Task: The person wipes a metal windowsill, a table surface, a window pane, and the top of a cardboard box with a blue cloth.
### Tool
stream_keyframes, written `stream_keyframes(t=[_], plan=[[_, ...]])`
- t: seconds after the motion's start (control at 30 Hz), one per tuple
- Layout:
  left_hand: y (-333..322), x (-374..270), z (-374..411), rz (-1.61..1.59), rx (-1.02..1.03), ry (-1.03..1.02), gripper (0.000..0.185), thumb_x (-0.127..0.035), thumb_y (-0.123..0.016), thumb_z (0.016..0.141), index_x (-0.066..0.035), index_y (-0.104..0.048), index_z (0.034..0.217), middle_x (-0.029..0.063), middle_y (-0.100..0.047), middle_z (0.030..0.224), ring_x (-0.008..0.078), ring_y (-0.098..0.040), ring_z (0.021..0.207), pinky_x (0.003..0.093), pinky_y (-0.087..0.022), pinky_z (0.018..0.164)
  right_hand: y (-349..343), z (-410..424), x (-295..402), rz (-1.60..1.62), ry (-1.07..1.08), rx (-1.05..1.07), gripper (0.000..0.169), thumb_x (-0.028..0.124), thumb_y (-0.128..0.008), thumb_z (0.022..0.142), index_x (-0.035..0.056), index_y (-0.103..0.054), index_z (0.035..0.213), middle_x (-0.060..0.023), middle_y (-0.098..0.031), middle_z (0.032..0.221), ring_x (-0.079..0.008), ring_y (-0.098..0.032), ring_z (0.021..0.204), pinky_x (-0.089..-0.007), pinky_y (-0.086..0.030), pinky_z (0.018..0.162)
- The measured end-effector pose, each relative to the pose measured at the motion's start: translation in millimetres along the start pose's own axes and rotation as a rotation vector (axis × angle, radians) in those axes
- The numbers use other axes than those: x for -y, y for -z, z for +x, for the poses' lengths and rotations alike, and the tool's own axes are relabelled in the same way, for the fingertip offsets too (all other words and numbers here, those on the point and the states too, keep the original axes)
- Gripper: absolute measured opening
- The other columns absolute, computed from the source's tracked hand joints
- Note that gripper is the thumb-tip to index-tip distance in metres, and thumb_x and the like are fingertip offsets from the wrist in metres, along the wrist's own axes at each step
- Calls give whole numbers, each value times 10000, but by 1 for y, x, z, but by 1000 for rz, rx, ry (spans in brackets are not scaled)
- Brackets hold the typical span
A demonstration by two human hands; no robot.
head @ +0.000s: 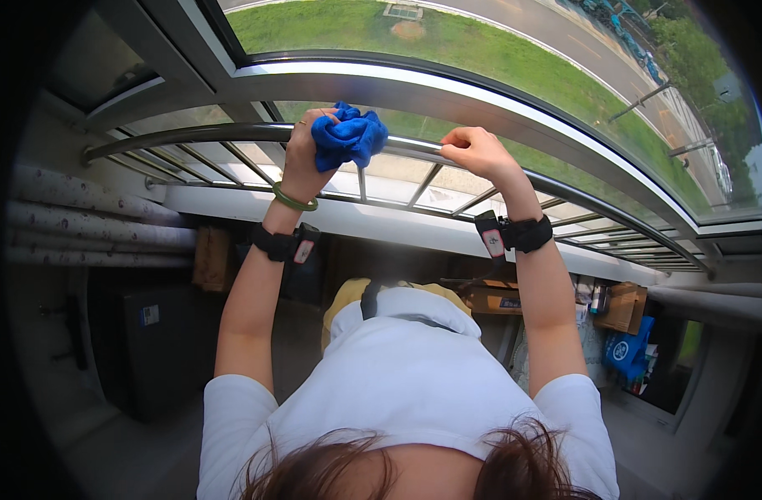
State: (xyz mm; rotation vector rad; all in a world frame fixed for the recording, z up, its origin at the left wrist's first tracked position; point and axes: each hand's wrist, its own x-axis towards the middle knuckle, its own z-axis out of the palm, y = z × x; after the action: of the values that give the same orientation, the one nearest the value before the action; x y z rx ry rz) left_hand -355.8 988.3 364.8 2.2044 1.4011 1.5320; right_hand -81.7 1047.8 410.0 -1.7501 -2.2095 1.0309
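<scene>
My left hand (307,140) grips a bunched blue cloth (351,139) at the curved metal handrail (231,132) in front of the window. The cloth covers a stretch of the rail from my view; whether it wraps around the tube I cannot tell. To the right, my right hand (477,150) is bent over the same rail with its fingers curled in and no object visible in them. Whether its fingertips touch the metal is unclear. A green bangle (295,199) circles my left wrist, and both wrists wear black straps with small devices.
Thin metal bars (424,185) run below the rail, above a white ledge (381,215). Beyond stands the framed window (443,75). Curtains (99,219) hang left, above a dark cabinet-like box (149,337). Cardboard boxes (624,306) and a blue bag (631,350) are at right.
</scene>
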Motion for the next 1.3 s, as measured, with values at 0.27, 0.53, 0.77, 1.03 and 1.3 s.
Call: stream_keyframes(t=[0.27, 0.53, 0.77, 1.03, 1.3], plan=[[-3, 1, -1, 1, -41, -28, 406, -51, -754, 587, -61, -534, 929, 138, -582, 978, 322, -564, 968, 385, -450, 840, 5, 12, -10, 154, 71, 133, 427, 356, -622, 668, 6, -657, 909, -126, -652, 864, -203, -604, 842, -300, -454, 770], [-4, 1, 0, 11, -39, -45, 419, -52, -756, 584, -59, -532, 938, 138, -581, 989, 317, -563, 968, 383, -454, 840, 1, 20, -16, 166, 89, 137, 356, 319, -630, 708, -9, -636, 846, -71, -609, 742, -126, -546, 699, -277, -446, 651], [9, 9, -12, -299, -155, 141, 392, -31, -719, 665, -48, -517, 1000, 130, -587, 1054, 240, -587, 957, 324, -452, 847, 8, -6, -25, 485, 313, -305, 207, 218, -574, 878, 23, -603, 814, 44, -498, 612, -38, -439, 560, -204, -379, 510], [36, -24, -35, -104, -436, 154, 291, -100, -686, 766, -78, -486, 977, 126, -513, 1154, 220, -511, 1055, 340, -423, 902, 16, -107, -58, 462, 203, -356, 136, 110, -534, 861, 21, -549, 759, 0, -522, 595, -75, -516, 548, -211, -394, 509], [25, -66, -56, -158, -196, 261, 223, -37, -676, 740, -14, -545, 919, 54, -607, 805, 116, -582, 744, 252, -471, 690, -17, -156, -74, -51, 6, -56, 392, 139, -633, 806, 18, -522, 1163, -151, -643, 905, -199, -626, 635, -307, -489, 611]])
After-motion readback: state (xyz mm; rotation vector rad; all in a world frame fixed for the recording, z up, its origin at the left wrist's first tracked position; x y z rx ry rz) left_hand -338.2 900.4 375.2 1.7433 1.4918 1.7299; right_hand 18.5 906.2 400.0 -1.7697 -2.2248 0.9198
